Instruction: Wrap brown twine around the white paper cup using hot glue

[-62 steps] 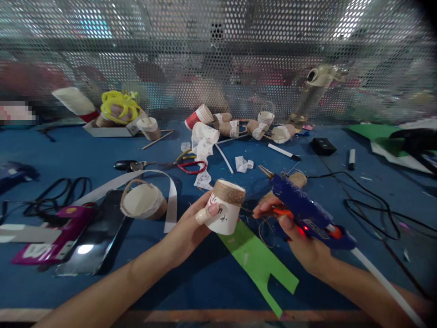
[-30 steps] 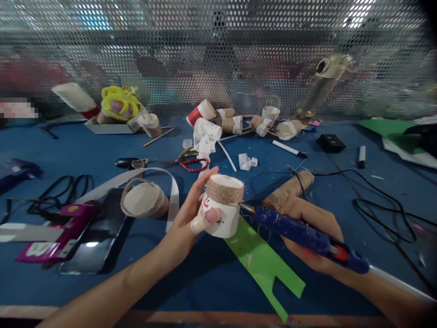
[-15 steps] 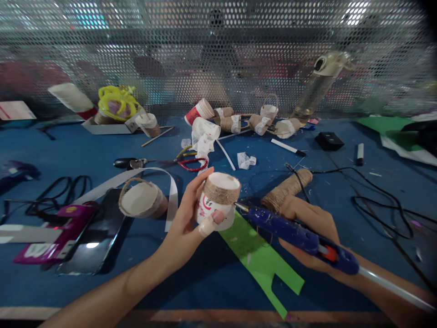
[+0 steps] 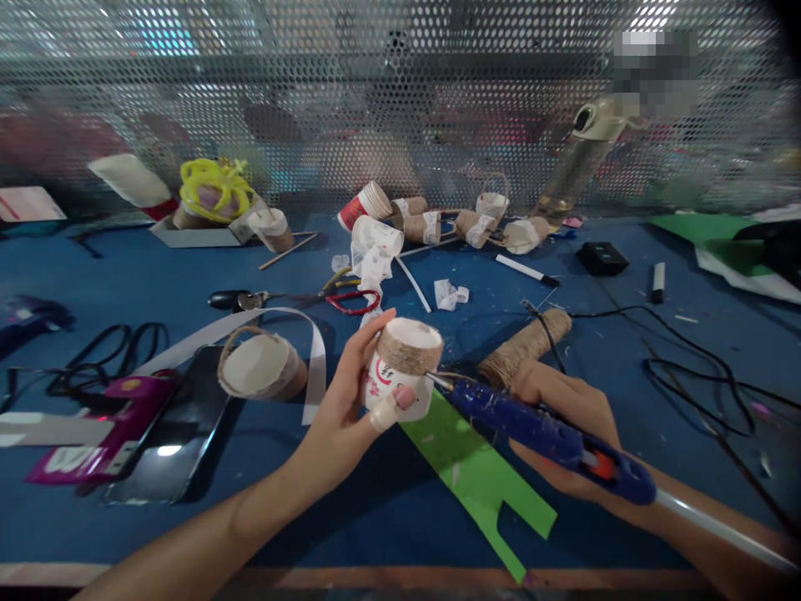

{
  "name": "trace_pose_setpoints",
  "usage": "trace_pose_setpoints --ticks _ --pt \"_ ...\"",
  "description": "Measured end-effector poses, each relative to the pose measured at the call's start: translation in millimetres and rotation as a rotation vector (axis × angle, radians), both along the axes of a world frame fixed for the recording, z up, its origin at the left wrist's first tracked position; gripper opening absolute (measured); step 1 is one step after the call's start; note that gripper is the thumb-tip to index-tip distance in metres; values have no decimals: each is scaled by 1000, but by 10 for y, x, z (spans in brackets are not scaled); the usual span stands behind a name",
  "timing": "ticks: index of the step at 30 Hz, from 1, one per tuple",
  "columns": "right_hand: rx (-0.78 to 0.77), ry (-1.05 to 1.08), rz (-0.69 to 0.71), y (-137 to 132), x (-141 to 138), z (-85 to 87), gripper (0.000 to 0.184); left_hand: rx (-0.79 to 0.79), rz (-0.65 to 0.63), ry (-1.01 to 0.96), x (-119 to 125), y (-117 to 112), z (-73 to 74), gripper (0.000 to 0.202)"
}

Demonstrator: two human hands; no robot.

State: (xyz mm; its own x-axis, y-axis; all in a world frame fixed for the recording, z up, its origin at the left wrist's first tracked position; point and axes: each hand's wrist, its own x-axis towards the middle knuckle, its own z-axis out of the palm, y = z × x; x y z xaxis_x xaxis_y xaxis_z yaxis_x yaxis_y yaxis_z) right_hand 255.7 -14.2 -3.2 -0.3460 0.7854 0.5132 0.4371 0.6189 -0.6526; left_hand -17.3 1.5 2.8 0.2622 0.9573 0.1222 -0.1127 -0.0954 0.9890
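My left hand [image 4: 354, 388] is wrapped round a white paper cup [image 4: 383, 386], its thumb across the printed front. Brown twine [image 4: 408, 355] circles the cup's upper part below the rim. In my right hand [image 4: 569, 409] is a blue hot glue gun [image 4: 519, 417] with a glue stick [image 4: 719, 527] coming out of its rear. The metal nozzle [image 4: 440, 381] meets the cup's side at the lower edge of the twine; whether it touches cannot be made out. Behind my right hand lies a roll of twine [image 4: 526, 346]. A cut green sheet [image 4: 481, 480] lies beneath.
A small twine-handled cup [image 4: 266, 367], a phone [image 4: 181, 438] and a purple packet [image 4: 103, 442] lie at left. Red-handled scissors [image 4: 354, 302] and several twine-wrapped cups [image 4: 422, 227] are farther back. A clear bottle [image 4: 572, 171] leans against the perforated metal screen [image 4: 313, 108]. Black cable [image 4: 694, 367] loops at right.
The cup is turned and tilted slightly in my left hand, shifting a little to the right. The glue gun's nozzle has moved slightly left along the twine's lower edge.
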Motion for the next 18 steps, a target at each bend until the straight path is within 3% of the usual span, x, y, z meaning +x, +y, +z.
trace_pose_setpoints --ticks 3,11,18 --pt "43 -9 46 8 -4 -5 25 -2 6 10 -6 -10 -4 68" --pt "-5 -24 2 19 -9 47 27 1 63 -100 -18 -9 -51 63" --pt "-14 -16 -25 12 -26 69 30 -25 68 -163 30 7 -2 63"
